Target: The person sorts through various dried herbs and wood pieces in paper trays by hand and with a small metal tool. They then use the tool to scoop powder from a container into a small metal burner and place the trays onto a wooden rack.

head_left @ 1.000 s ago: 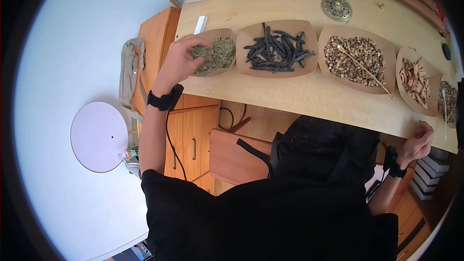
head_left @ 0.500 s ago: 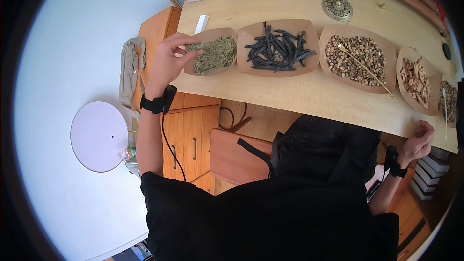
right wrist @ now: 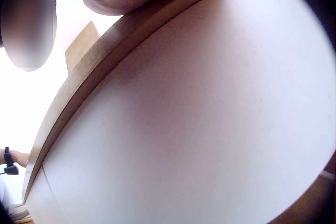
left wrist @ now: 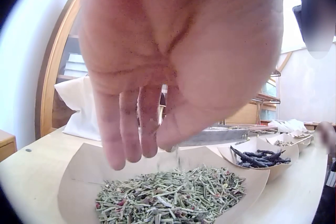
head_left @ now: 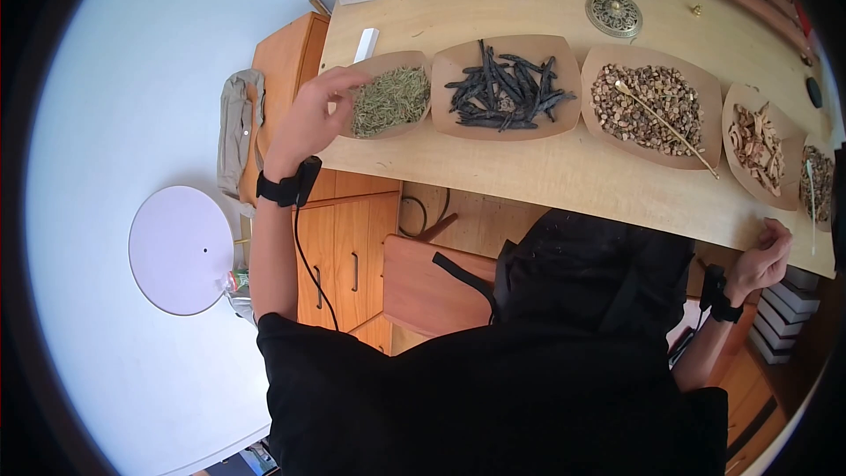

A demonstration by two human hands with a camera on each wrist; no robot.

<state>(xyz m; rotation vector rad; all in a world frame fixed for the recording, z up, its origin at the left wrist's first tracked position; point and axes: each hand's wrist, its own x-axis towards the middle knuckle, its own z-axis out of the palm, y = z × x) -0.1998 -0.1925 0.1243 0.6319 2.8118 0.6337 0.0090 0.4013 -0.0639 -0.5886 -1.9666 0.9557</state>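
Green dried herb (head_left: 394,104) sits directly below and just right of the left hand (head_left: 310,119), in a brown paper tray (left wrist: 76,184). Left fingers point down over it, well short of curled, with the thumb close in front of the index. Can't tell if bits are pinched between those two; a faint blur shows just under the thumb tip in the left wrist view.

Right hand (head_left: 765,263) idles at the near edge of the table (head_left: 423,164), fingers loosely curled. Its wrist view shows only part of it, over the edge.

Between the hands, going left to right: black pods (head_left: 507,92) in the next tray, then brown chunks (head_left: 643,110) with a thin brass spoon (head_left: 674,130) lying across them. Pale shavings (head_left: 758,152) sit just beyond the right hand. White block (head_left: 367,44) lies just beyond the left hand; openwork brass lid (head_left: 614,15) is farther out, between both hands.
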